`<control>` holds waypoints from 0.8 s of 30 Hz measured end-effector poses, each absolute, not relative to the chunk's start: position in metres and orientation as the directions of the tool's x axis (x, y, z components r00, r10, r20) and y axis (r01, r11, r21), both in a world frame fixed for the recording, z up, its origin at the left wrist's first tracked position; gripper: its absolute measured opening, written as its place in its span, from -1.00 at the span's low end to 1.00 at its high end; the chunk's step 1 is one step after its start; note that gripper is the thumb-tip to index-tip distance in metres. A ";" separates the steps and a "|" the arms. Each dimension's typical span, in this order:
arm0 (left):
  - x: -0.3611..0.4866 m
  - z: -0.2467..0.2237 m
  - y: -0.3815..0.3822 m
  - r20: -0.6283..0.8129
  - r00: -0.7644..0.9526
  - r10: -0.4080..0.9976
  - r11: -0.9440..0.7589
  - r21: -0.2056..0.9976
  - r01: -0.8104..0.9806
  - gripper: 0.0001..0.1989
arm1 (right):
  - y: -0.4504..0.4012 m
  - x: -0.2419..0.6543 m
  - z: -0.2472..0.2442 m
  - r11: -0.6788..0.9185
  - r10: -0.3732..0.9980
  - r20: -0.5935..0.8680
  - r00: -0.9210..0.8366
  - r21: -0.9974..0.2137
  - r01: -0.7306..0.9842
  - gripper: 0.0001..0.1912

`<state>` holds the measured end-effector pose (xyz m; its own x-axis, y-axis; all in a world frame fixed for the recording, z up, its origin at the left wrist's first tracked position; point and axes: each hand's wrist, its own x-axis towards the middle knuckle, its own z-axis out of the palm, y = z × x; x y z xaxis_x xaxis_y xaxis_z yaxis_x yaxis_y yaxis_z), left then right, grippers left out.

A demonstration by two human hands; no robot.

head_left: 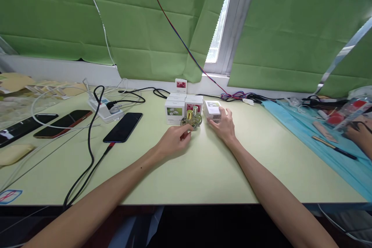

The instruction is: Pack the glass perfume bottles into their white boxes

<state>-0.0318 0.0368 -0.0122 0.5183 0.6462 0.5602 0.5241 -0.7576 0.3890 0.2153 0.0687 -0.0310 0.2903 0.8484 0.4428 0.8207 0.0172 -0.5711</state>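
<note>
My left hand (174, 139) has its fingers curled at the front of a small round glass perfume bottle (190, 115) with a gold cap, gripping its lower part. Right behind it stands a second perfume bottle (197, 117), also with a shiny cap. With thumb and fingers on its right side, my right hand (224, 124) grips a small white box (212, 105) printed with a flower picture. Other white boxes stand close behind the bottles, one with white flowers (174, 111) and one with pink flowers (193, 104).
To the left lie a phone (123, 127) on a cable, two more phones and a white power strip (106, 110). Black cables run along the wall. At right, a blue sheet (308, 131) carries a pen (334, 147) and other items, beside another person's hand (360, 133).
</note>
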 end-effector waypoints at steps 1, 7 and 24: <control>-0.032 -0.012 0.036 0.555 0.520 0.649 -0.756 0.393 0.524 -0.84 | 0.068 0.215 -0.031 0.012 0.852 0.435 0.290 -0.571 0.821 -0.21; -0.032 -0.010 0.033 0.508 0.524 0.683 -0.728 0.423 0.539 -0.82 | 0.067 0.213 -0.030 0.002 0.867 0.414 0.276 -0.558 0.830 -0.22; -0.032 -0.011 0.033 0.474 0.556 0.682 -0.731 0.420 0.538 -0.82 | 0.076 0.220 -0.039 0.198 0.753 0.602 0.266 -0.592 0.781 -0.22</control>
